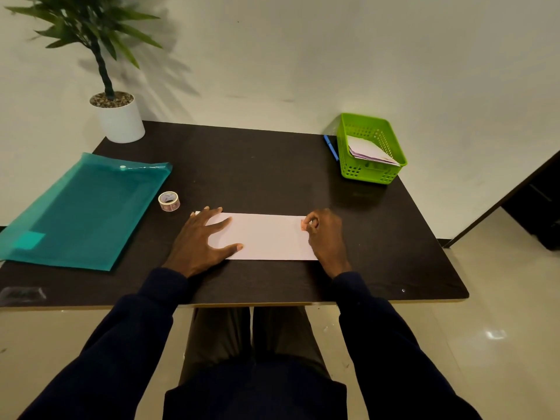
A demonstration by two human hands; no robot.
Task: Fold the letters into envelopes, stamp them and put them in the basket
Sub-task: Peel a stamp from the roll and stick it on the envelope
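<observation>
Near the front of the dark brown table (257, 165), a long white paper envelope (266, 236) lies flat. The left hand (201, 237) presses its left end with spread, straight fingers, and the right hand (325, 234) pinches a small reddish stamp (303, 224) at the top right corner. Fingers hide most of the stamp, so whether it has stuck is unclear. Uneven pressure could set it crooked, and easing the left hand might let the envelope skid. The green perforated plastic basket (368, 172) stands well apart.

- Envelope (266, 236): long, white, lying flat near the front edge of the dark table (257, 165).
- Stamp (303, 225): small, reddish, at the envelope's far right corner.
- Stamp roll (169, 201): lying flat, just left of the envelope.
- Basket (368, 174): green, on the far right corner, with finished envelopes (368, 151) leaning inside.
</observation>
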